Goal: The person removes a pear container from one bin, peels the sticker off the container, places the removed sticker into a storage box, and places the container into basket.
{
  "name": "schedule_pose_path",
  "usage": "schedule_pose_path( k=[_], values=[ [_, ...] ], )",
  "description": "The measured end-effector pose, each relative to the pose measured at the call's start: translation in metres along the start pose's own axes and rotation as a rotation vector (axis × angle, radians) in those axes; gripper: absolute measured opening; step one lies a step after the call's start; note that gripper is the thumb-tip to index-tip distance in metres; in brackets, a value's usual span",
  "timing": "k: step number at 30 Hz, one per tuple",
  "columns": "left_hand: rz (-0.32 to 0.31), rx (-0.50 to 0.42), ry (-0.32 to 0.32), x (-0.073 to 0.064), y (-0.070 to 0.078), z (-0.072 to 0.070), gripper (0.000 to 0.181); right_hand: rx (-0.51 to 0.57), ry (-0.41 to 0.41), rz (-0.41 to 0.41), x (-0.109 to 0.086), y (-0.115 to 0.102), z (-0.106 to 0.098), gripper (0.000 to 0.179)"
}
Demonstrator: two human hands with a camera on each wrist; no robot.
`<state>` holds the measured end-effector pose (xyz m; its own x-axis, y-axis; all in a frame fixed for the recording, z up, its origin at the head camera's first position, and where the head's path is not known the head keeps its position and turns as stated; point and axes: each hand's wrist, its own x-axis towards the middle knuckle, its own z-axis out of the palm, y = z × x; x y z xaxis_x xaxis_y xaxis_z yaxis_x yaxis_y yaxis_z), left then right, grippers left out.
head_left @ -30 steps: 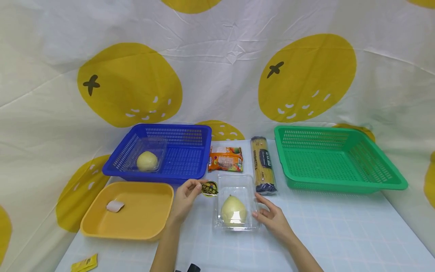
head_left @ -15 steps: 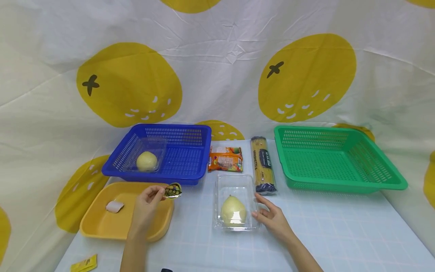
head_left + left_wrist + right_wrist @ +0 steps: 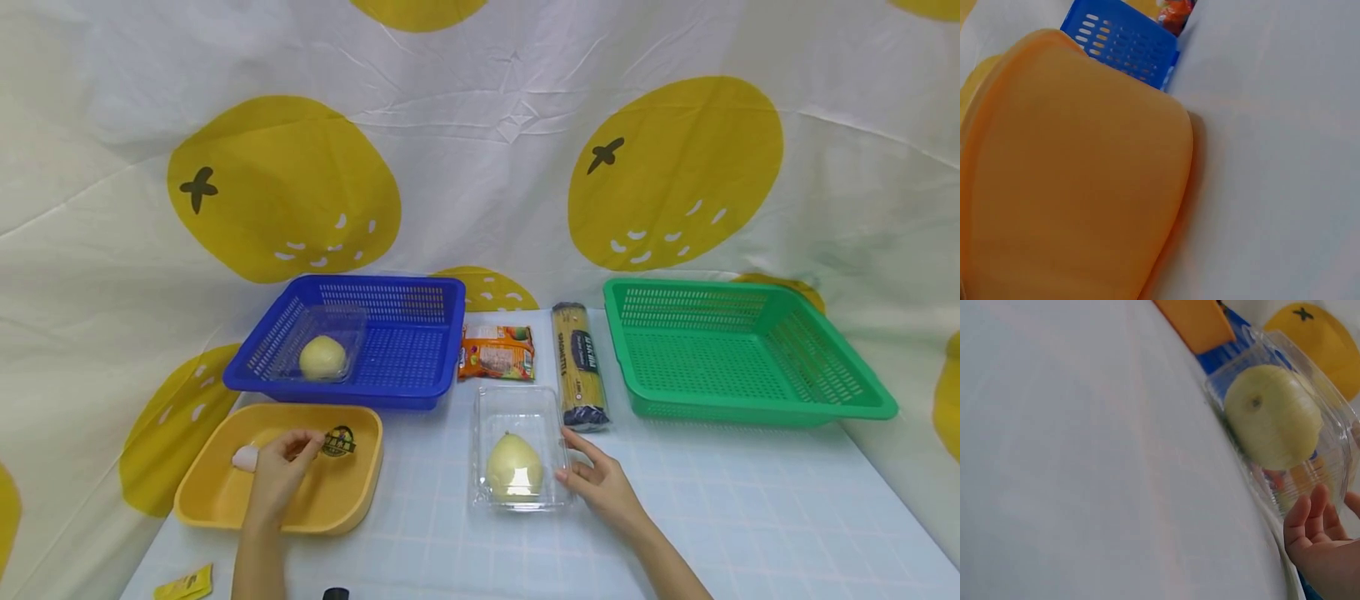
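Note:
Above the yellow-orange tray (image 3: 352, 521), my left hand (image 3: 279, 471) pinches a black-and-gold sticker (image 3: 340, 442) by its left edge. The left wrist view shows the tray wall but hardly any of the hand. A lidded clear plastic box (image 3: 517, 404) stands on the table with a pale yellow pear (image 3: 514, 467) inside. My right hand (image 3: 600, 483) holds the box's right side between thumb and forefinger. In the right wrist view, the other fingers (image 3: 1319, 503) are curled beside the box. A curled white scrap (image 3: 245, 458) lies in the tray, partly behind the left hand.
Behind the tray stands a blue basket (image 3: 405, 396) with another boxed pear (image 3: 322, 358). An orange snack packet (image 3: 497, 353) and a spaghetti packet (image 3: 580, 367) lie behind the box. At right is a green basket (image 3: 750, 408); a yellow sachet (image 3: 183, 583) lies front left.
The left hand has carried the sticker leftward from beside the clear box to over the yellow-orange tray. My right hand and the box have stayed in place.

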<state>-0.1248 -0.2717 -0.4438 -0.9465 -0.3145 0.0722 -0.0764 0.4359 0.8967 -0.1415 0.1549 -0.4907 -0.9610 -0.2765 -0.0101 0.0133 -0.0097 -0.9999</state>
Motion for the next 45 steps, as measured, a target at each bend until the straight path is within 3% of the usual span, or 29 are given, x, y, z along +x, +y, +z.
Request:
schedule_pose_path(
  k=[4,9,15,24,37,45],
  values=[
    [-0.016,0.097,-0.069,0.0026,-0.0048,-0.0014,0.023,-0.001,0.008,0.02,0.0003,0.0015,-0.0011,0.069],
    [-0.045,0.137,-0.132,0.0035,-0.0048,-0.0009,0.021,-0.007,0.004,0.01,0.0007,0.0021,-0.0016,0.069],
    [-0.057,0.205,-0.147,0.0038,-0.0071,0.001,0.021,-0.01,0.019,0.022,0.0002,0.0009,-0.0005,0.069],
    [-0.009,0.278,-0.144,0.0038,-0.0106,0.0047,0.034,-0.015,0.012,-0.016,-0.0003,0.001,0.0011,0.068],
    [-0.003,0.194,-0.212,0.0022,-0.0059,0.003,0.052,-0.006,-0.005,-0.034,0.0002,0.0031,-0.0002,0.068],
    [-0.002,0.143,-0.237,0.0037,-0.0053,0.0012,0.058,-0.017,0.014,0.007,0.0011,0.0034,-0.0006,0.068]
  ],
)
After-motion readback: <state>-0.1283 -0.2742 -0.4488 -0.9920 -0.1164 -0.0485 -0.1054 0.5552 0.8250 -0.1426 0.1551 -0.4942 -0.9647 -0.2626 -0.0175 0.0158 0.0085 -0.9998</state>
